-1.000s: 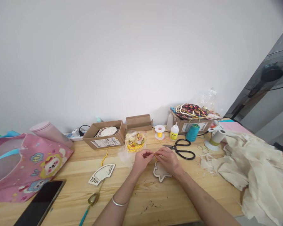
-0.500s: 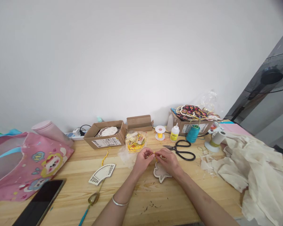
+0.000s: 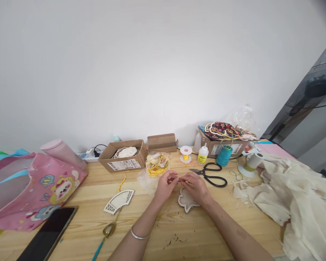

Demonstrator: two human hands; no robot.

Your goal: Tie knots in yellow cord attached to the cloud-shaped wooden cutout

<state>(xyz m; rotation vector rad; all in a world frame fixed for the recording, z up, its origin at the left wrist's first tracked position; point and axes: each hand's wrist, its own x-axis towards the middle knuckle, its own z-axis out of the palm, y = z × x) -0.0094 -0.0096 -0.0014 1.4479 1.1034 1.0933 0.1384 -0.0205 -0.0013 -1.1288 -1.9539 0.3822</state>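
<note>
My left hand [image 3: 165, 185] and my right hand [image 3: 195, 187] meet fingertip to fingertip over the middle of the table. Both are closed in a pinch on a thin yellow cord [image 3: 182, 184], of which only a little shows between the fingers. Partly covered by my right hand, a pale wooden cutout with a wavy outline [image 3: 187, 203] lies flat on the wood. A fan-shaped wooden pendant [image 3: 120, 200] rests to the left, with a yellow cord above it and a gold bell-like piece [image 3: 109, 229] with a teal tassel below it.
Black-handled scissors [image 3: 216, 177] lie open right of my hands. Behind stand a yellow thread spool [image 3: 186, 158], a glue bottle [image 3: 203, 155], a teal thread cone [image 3: 224, 156] and cardboard boxes [image 3: 125, 166]. Cream cloth [image 3: 277, 188] lies right; a phone [image 3: 50, 232] and pink bag [image 3: 40, 188] left.
My fingers have shifted slightly around the cord, and less of it shows now. The whole view has moved a little; the things on the table stay in place.
</note>
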